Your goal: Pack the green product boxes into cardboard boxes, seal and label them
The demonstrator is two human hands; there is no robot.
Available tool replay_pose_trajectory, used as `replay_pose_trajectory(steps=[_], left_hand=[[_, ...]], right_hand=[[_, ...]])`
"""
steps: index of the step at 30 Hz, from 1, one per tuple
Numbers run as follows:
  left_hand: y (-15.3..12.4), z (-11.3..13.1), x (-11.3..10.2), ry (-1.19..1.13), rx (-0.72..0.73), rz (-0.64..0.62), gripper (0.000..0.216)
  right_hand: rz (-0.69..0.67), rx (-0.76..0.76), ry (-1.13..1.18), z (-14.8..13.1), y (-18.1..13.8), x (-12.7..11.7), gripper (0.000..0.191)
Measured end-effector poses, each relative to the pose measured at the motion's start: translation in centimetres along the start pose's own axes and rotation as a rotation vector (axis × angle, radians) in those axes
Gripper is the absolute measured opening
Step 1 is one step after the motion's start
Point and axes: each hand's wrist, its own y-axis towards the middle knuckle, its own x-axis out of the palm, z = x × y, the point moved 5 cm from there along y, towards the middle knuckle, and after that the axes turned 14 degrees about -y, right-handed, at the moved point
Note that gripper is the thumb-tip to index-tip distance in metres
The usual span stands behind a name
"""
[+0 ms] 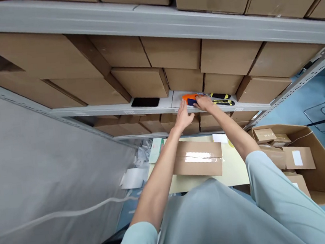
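Observation:
Both my arms reach up to a grey shelf ledge (155, 106). My right hand (203, 102) is closed over an orange and dark blue tape dispenser (190, 98) lying on the ledge. My left hand (183, 117) is just below and left of it, fingers stretched upward, its fingertips at the ledge's front edge beside the dispenser. Two yellow and black utility knives (222, 99) lie on the ledge right of my right hand. A black phone (145, 102) lies flat on the ledge to the left.
Brown cardboard boxes (141, 80) fill the shelves. Below, a taped cardboard parcel (198, 158) sits on a pale yellow table (236, 168). A large open carton (312, 161) with small boxes stands at the right. Grey sheeting (40, 164) covers the left side.

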Motion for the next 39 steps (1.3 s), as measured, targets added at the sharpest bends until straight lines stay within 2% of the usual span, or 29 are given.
replay_pose_trajectory(steps=[4, 7, 10, 12, 15, 17, 20, 23, 25, 30, 32, 34, 37, 39], left_hand=[[-2.2, -0.1, 0.2, -0.014, -0.006, 0.008, 0.097], [-5.8, 0.1, -0.1, 0.024, 0.017, -0.011, 0.091], [-11.7, -0.1, -0.7, 0.095, 0.067, -0.009, 0.087], [-16.2, -0.4, -0.4, 0.131, 0.052, -0.019, 0.085], [-21.7, -0.5, 2.4, 0.158, 0.017, -0.166, 0.082], [-23.8, -0.5, 5.3, 0.169, -0.010, -0.291, 0.078], [-24.8, -0.8, 9.0, 0.210, -0.048, -0.376, 0.073], [-24.4, -1.2, 10.7, 0.262, -0.063, -0.378, 0.074], [-24.2, -1.2, 11.2, 0.293, -0.077, -0.387, 0.077], [-24.4, -0.7, 12.2, 0.374, -0.156, -0.360, 0.078], [-24.3, -0.9, 11.7, 0.372, -0.166, -0.350, 0.077], [-23.9, -2.1, 9.5, 0.366, -0.183, -0.323, 0.078], [-23.3, -5.5, 3.3, 0.340, -0.257, -0.171, 0.090], [-23.4, -8.2, -1.0, 0.242, -0.328, -0.060, 0.100]], right_hand=[[0.057, 0.055, 0.077, 0.8, 0.0, -0.3, 0.053], [0.194, 0.160, 0.190, 1.3, -2.7, -0.3, 0.059], [0.354, 0.266, 0.303, 0.1, -9.8, 2.1, 0.066], [0.334, 0.349, 0.392, -2.0, -16.0, 5.5, 0.068], [0.212, 0.464, 0.553, -6.5, -24.1, 11.0, 0.073], [0.116, 0.530, 0.656, -9.1, -27.3, 14.0, 0.078], [0.022, 0.620, 0.771, -11.0, -28.6, 17.2, 0.081], [0.004, 0.635, 0.851, -10.9, -27.8, 19.1, 0.086], [0.043, 0.632, 0.962, -10.5, -27.2, 20.2, 0.093], [0.205, 0.604, 1.429, -9.8, -26.9, 23.2, 0.122], [0.189, 0.591, 1.532, -9.7, -27.0, 24.3, 0.130], [0.153, 0.590, 1.564, -9.6, -27.2, 25.0, 0.132], [0.114, 0.601, 1.565, -9.4, -27.5, 25.4, 0.128], [0.103, 0.615, 1.565, -9.5, -27.6, 25.4, 0.121]])
